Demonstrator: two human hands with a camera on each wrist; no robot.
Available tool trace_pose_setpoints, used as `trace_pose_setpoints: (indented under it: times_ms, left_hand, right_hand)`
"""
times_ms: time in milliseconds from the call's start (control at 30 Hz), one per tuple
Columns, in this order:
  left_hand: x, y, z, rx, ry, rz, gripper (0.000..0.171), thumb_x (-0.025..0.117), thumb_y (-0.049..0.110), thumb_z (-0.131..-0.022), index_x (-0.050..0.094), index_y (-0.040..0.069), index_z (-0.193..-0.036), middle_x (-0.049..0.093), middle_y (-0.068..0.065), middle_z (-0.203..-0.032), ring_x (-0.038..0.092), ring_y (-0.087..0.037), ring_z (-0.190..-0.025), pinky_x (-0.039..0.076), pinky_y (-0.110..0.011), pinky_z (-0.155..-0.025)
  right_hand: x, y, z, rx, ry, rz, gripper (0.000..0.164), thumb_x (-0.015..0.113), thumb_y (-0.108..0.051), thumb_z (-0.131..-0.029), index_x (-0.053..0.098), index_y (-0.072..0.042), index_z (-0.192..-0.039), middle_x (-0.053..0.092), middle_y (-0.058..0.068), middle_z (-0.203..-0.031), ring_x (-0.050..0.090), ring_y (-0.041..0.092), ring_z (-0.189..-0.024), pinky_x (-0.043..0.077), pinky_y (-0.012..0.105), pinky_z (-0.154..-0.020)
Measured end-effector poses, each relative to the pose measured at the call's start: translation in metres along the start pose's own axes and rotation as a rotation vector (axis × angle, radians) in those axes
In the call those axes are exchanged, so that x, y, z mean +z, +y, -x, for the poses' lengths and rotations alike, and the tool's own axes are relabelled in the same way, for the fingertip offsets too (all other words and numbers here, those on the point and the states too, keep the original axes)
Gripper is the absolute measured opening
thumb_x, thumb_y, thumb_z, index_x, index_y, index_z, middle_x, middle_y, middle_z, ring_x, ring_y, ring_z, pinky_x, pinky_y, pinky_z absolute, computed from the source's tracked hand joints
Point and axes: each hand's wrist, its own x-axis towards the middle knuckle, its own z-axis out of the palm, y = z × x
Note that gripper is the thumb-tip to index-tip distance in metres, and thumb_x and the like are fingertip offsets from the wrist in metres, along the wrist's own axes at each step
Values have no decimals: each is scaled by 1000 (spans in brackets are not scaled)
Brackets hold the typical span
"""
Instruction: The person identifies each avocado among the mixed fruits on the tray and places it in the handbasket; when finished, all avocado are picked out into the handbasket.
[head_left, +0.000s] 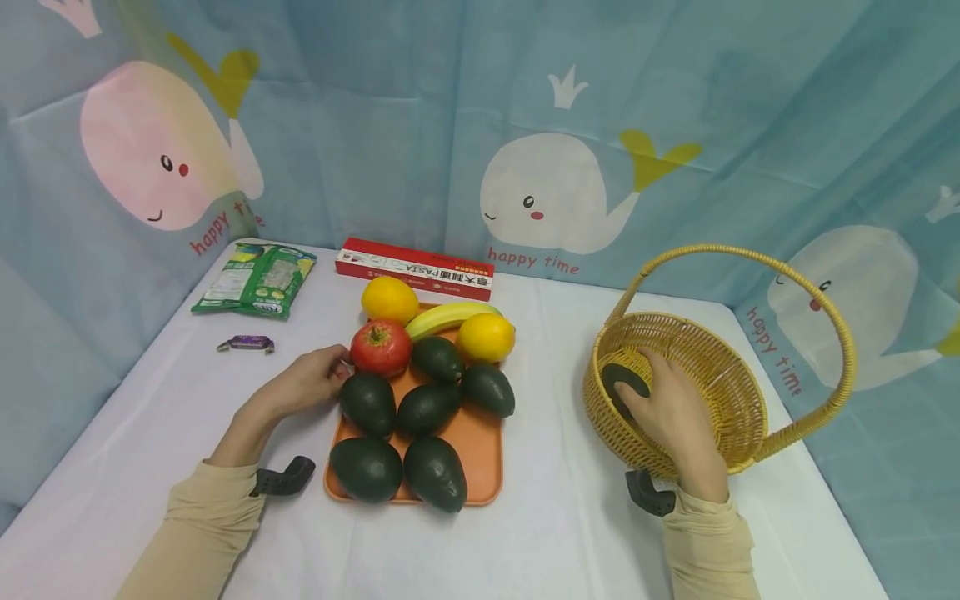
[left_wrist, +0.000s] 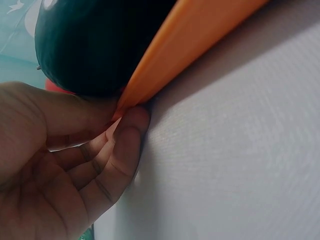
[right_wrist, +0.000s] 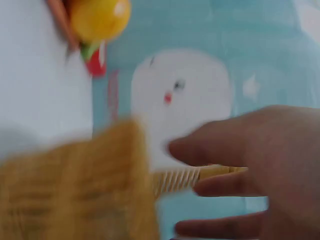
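My left hand [head_left: 310, 382] is at the left edge of an orange tray [head_left: 483, 467]. In the left wrist view its thumb and fingers pinch the tray's rim [left_wrist: 165, 55], beside a dark green avocado [left_wrist: 92, 45]. Several avocados [head_left: 366, 469], a red pomegranate [head_left: 381, 347], a banana [head_left: 450, 317] and two yellow lemons [head_left: 486, 337] lie on the tray. My right hand [head_left: 675, 410] reaches into a yellow wicker basket [head_left: 611, 429], over an avocado [head_left: 624, 377] inside it. The right wrist view shows that hand's fingers [right_wrist: 225, 227] spread apart, with nothing between them.
A red pasta box [head_left: 415, 269] lies behind the tray. At the back left are a green snack bag [head_left: 258, 280] and a purple wrapped candy [head_left: 250, 342]. The basket's tall handle [head_left: 843, 333] arches up on the right. A blue whale-print curtain [head_left: 412, 125] hangs behind the white table.
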Motion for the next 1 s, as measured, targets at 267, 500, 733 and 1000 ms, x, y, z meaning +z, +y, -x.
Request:
trace_pose_setpoints:
  times_ms: [267, 500, 733, 1000]
  left_hand:
    - [-1, 2, 1, 9, 9, -12, 26, 54, -1, -87, 56, -8, -112, 59, -11, -85, 52, -19, -76, 47, -28, -69]
    - [0, 5, 2, 12, 9, -5, 26, 54, -2, -86, 56, -8, -111, 59, -11, -84, 52, -19, -76, 46, -29, -69]
    - [0, 5, 2, 13, 4, -4, 26, 54, -2, -86, 56, -8, -111, 58, -10, -84, 52, -19, -76, 47, -29, -69]
    - [0, 2, 1, -2, 2, 1, 27, 52, -2, -86, 56, -8, -112, 58, -10, -84, 52, -19, -76, 48, -30, -71]
  right_hand:
    - [42, -71, 23, -476, 297, -74, 49, 72, -22, -85, 58, -7, -130, 58, 18, -126, 59, 33, -112, 50, 48, -91]
    - [86, -88, 22, -672, 121, 26, 68, 71, -34, -87, 44, -15, -146, 42, 17, -151, 41, 39, -139, 39, 54, -109]
    - [99, -86, 22, -730, 105, -19, 57, 76, -27, -83, 55, -20, -135, 49, 15, -134, 58, 23, -101, 50, 35, -90]
    - [104, -90, 21, -787, 153, -10, 64, 81, -23, -77, 55, -16, -135, 47, 20, -141, 58, 29, -114, 51, 39, -95]
